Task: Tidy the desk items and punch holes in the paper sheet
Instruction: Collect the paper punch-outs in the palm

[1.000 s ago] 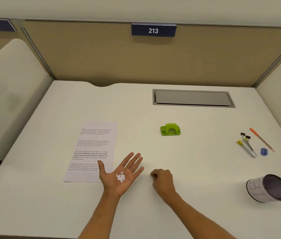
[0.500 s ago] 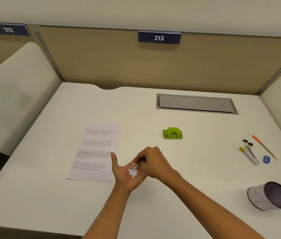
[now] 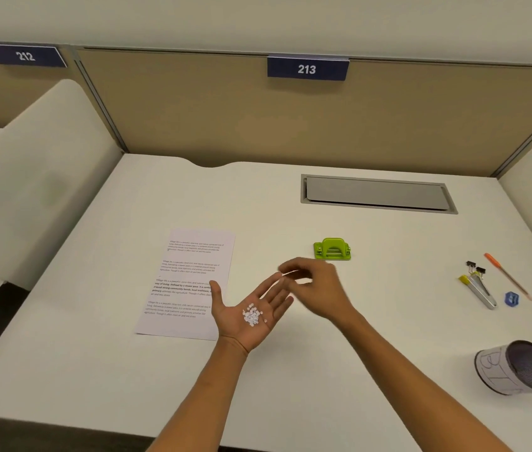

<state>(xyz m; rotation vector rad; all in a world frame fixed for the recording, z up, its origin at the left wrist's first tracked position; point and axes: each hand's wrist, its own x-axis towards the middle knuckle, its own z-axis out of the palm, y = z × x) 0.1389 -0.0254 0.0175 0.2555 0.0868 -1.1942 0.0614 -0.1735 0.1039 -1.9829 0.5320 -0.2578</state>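
The paper sheet [image 3: 189, 283] lies flat on the desk [image 3: 95, 353], left of the middle and nearer the front edge than the back, printed side up. It looks thin, light and limp, so it would likely slide and buckle if pushed; pinching one long edge, or pressing it flat while feeding that edge into the hole punch [image 3: 332, 248], seems the safest hold. The punch, small and green, stands just right of the middle, apart from the sheet.

The left hand [image 3: 248, 313] is held palm up over the sheet's front right corner, fingers spread, carrying a small heap of paper dots [image 3: 252, 316]; these would scatter at any tilt. The right hand [image 3: 315, 288] hovers just beside its fingertips, blurred, so whether it pinches anything cannot be told.

Near the right edge lie binder clips [image 3: 476, 268], an orange pen [image 3: 507, 279], a metal clip [image 3: 479, 290] and a blue sharpener [image 3: 511, 298]. A mesh cup [image 3: 515, 367] lies tipped over toward the front right corner; nothing shows inside it.
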